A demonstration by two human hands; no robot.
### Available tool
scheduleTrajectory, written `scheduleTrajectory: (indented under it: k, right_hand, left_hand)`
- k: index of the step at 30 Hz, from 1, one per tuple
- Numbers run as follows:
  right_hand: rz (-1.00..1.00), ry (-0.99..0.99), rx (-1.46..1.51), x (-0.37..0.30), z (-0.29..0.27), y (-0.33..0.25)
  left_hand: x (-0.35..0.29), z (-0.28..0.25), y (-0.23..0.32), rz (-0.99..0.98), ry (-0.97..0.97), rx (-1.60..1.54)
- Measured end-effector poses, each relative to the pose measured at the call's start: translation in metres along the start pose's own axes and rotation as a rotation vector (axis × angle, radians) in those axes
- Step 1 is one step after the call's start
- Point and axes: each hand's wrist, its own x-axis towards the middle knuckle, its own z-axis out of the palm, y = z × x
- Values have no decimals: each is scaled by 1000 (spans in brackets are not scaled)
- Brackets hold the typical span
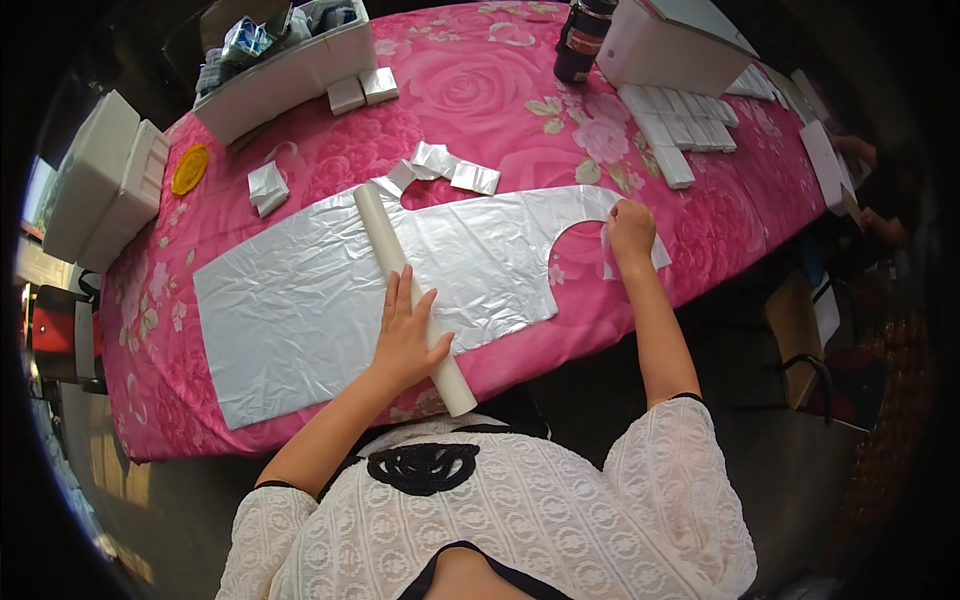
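A thin silvery plastic sheet [270,310] with curved cutouts, shaped like an apron, is spread flat and a little creased across the tablecloth. A long off-white tube [375,225] lies slantwise over it, its near end past the table's front edge. My left hand [405,330] rests on the tube's lower half, fingers stretched out and thumb spread. At the sheet's right end my right hand [631,230] is closed on the narrow strip beside the round cutout. White material shows beneath that fist. Folded silvery packets [474,178] lie at the sheet's far edge.
The table has a pink floral cloth [460,80]. An open foam box [290,85] of packages stands far left, near a yellow lid [189,169] and a folded packet [267,188]. Far right are a dark flask [583,40], a white box [670,45] and stacked white packets [680,120]. Another person's hands [880,225] show at right.
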Motion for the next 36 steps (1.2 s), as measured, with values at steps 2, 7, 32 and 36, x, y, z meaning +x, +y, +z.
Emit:
scheduleTrajectory:
  k: [2,7,32,36]
  right_hand:
    - [-47,10,133,1,-30,-39]
    - [74,-316,836,-33,-88,-152]
    - [-34,-986,478,-134,-111,-238]
    - [-19,-1025,505,-133,-110,-241]
  left_hand:
    - [-1,-2,0,-16,-18,-9]
    - [-2,-12,6,-48,80,-575]
    - [-104,-167,-198,-539,45,660]
    - [-53,-117,-100,-64,294,174]
